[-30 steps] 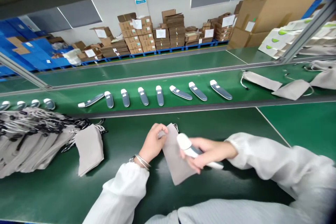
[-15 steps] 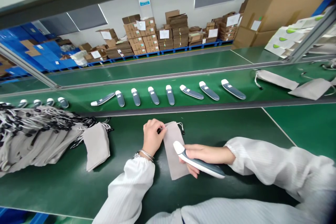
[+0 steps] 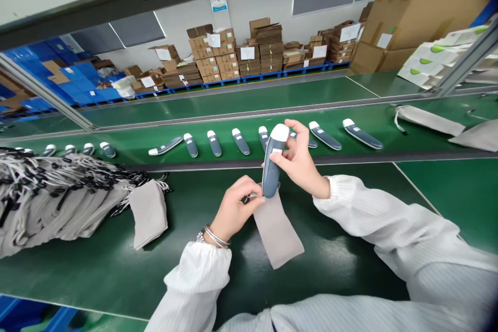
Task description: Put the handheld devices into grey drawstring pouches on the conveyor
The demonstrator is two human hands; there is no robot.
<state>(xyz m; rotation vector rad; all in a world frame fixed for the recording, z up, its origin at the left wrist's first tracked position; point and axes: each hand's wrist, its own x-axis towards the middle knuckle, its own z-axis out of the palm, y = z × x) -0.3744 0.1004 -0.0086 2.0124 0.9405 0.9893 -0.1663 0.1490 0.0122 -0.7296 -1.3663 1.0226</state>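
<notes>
My left hand pinches the top edge of a light grey drawstring pouch, whose lower part hangs down over the green table. In my right hand is a blue-grey handheld device with a white cap, held upright with the white end up. The device's lower end is at the pouch's mouth, in front of it; whether it is inside I cannot tell. Behind my hands, a row of similar devices lies on the green conveyor belt, one partly hidden by my right hand.
On the left lies a heap of grey pouches with tangled cords, beside a small stack of pouches. More pouches rest on the belt at right. A metal rail edges the belt. Cardboard boxes stand at the back.
My right hand has lifted the device up from the table and turned it upright over the pouch's mouth. My left hand has raised the pouch's top edge.
</notes>
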